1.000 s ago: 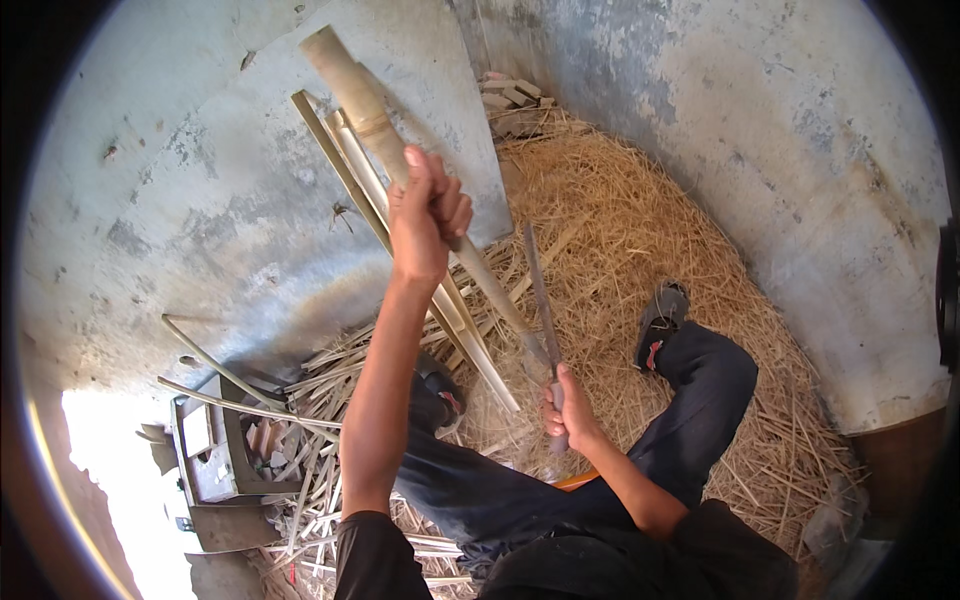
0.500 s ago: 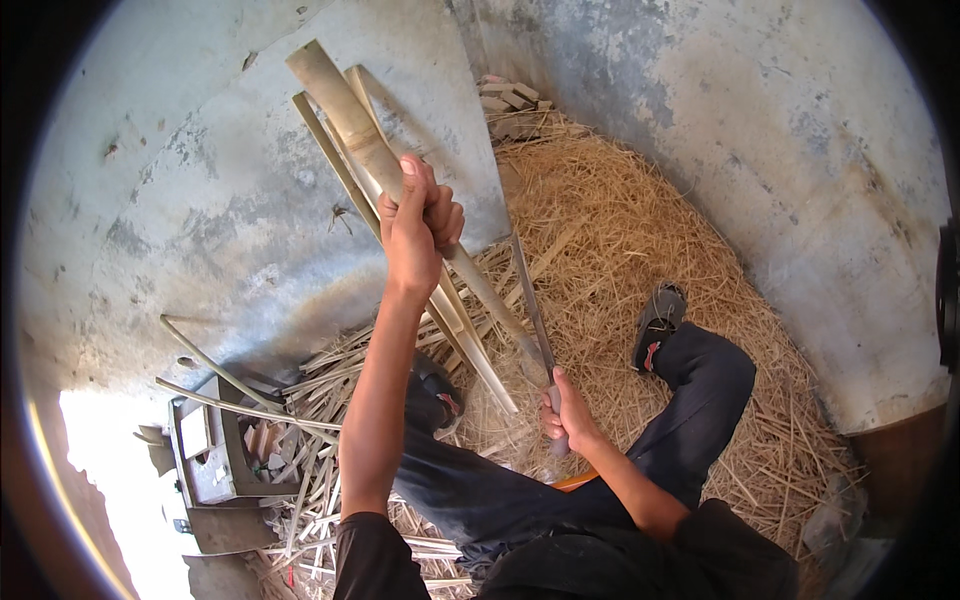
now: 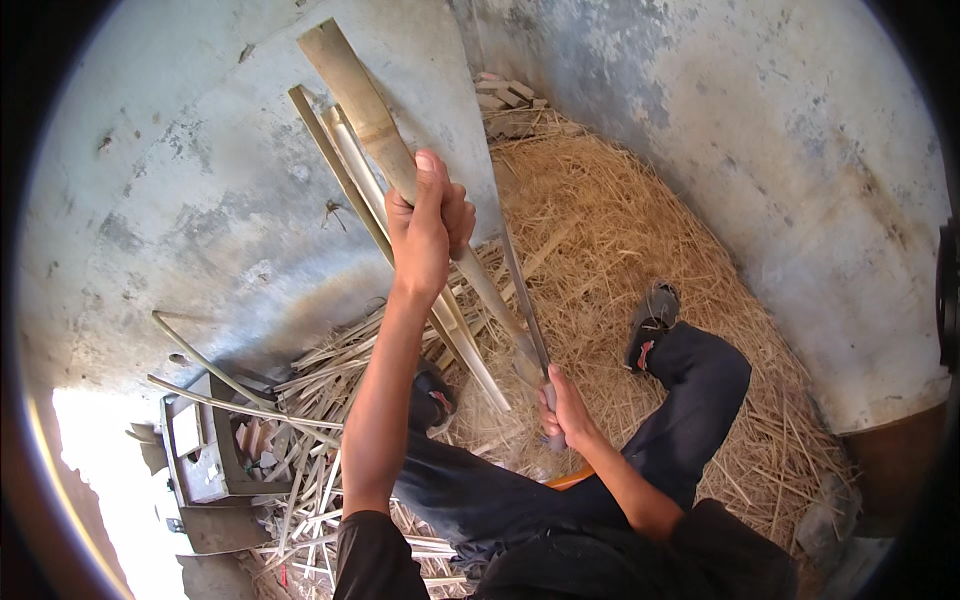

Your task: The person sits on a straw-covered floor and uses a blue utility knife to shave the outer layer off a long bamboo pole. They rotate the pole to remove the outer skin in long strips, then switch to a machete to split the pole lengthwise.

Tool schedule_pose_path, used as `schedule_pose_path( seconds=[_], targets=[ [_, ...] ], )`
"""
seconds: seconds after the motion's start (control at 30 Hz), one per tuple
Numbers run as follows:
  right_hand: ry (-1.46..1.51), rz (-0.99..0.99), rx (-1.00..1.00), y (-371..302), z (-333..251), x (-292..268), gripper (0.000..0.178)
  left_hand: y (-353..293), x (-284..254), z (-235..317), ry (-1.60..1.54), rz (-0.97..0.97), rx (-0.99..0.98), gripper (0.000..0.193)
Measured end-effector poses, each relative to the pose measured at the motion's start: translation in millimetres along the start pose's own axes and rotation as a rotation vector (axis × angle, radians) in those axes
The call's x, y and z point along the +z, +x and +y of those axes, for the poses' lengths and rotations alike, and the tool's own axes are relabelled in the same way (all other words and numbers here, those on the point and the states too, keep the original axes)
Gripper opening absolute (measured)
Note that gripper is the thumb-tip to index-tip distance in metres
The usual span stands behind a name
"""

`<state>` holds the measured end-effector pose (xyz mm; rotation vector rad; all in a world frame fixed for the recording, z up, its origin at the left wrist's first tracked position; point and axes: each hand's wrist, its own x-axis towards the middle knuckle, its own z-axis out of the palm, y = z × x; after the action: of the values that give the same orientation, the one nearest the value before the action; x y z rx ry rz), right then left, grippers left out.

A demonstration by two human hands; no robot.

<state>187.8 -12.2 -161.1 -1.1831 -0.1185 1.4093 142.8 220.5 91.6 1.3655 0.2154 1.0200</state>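
Note:
My left hand (image 3: 432, 220) is closed round the middle of a long split bamboo pole (image 3: 372, 120), tilted with its wide end up toward the left wall. Its lower end comes down beside the blade near my right hand; whether they touch is hard to tell. My right hand (image 3: 568, 410) grips the handle of a long, narrow-bladed knife (image 3: 522, 290), the blade pointing up and away from me. Behind my left hand, split bamboo lengths (image 3: 343, 177) lean against the wall, their lower ends between my feet.
Straw-like shavings (image 3: 590, 210) cover the floor around my feet. At the left stands a worn box (image 3: 205, 480) holding rubble, beside cut bamboo strips (image 3: 315, 500). Bricks (image 3: 505, 95) lie in the far corner between the left wall (image 3: 200, 220) and right wall (image 3: 800, 200).
My left hand has shifted slightly up and to the right, carrying the bamboo pole with it. The knife and my right hand stay almost in place.

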Motion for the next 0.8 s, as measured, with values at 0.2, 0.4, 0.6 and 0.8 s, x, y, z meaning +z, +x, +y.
schedule_pose_path(
  seconds=[0.2, 0.4, 0.6, 0.8],
  targets=[
    [0.000, -0.077, -0.412, -20, -47, 41, 0.061, 0, 9, -3, -0.038, -0.014, 0.012, 0.056],
    [-0.060, 0.061, 0.062, 21, 35, -11, 0.059, 3, 3, -7, -0.012, 0.014, 0.022, 0.055],
    [0.066, 0.111, 0.152, 5, 54, -26, 0.045, 4, -3, -2, -0.026, 0.022, 0.001, 0.055],
    [0.040, -0.092, -0.255, -17, -11, 19, 0.025, 0, -2, -1, -0.100, -0.119, -0.065, 0.058]
  ],
)
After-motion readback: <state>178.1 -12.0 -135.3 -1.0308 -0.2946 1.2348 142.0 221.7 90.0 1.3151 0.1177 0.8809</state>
